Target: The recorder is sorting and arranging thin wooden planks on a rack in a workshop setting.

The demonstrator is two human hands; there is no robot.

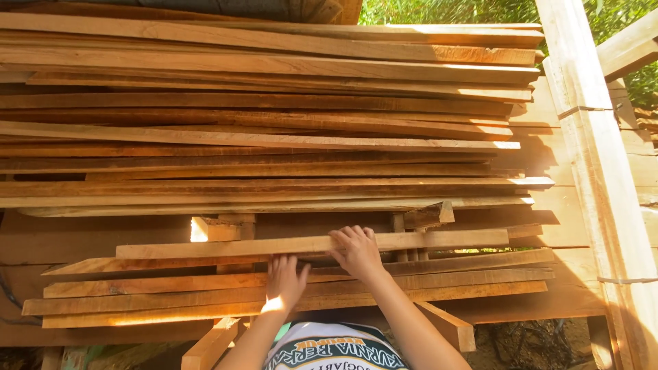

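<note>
Centrally, low in the head view, the right hand [356,252] is seen raised with its forearm stretched up from the lower edge, and its fingers are curled over the upper edge of a long pale plank [205,247], so that the plank is gripped from above near its middle. Just beside it and slightly lower, the left hand [284,281] is laid flat with fingers spread and apart against the edges of the lower boards [445,282], nothing being clasped by it; sunlight is caught on its wrist. The gripped plank is found lying level on top of this lower bundle of boards, which is stacked under a gap where short wooden spacer blocks [221,228] are set. Above the gap, a tall stack of rough-sawn planks [260,123] is piled in many layers, their ends staggered at the right. To the right, an upright timber post [596,157] is seen leaning slightly, with green foliage [445,10] visible behind it. Below the hands, a printed shirt [336,353] is partly shown.
</note>
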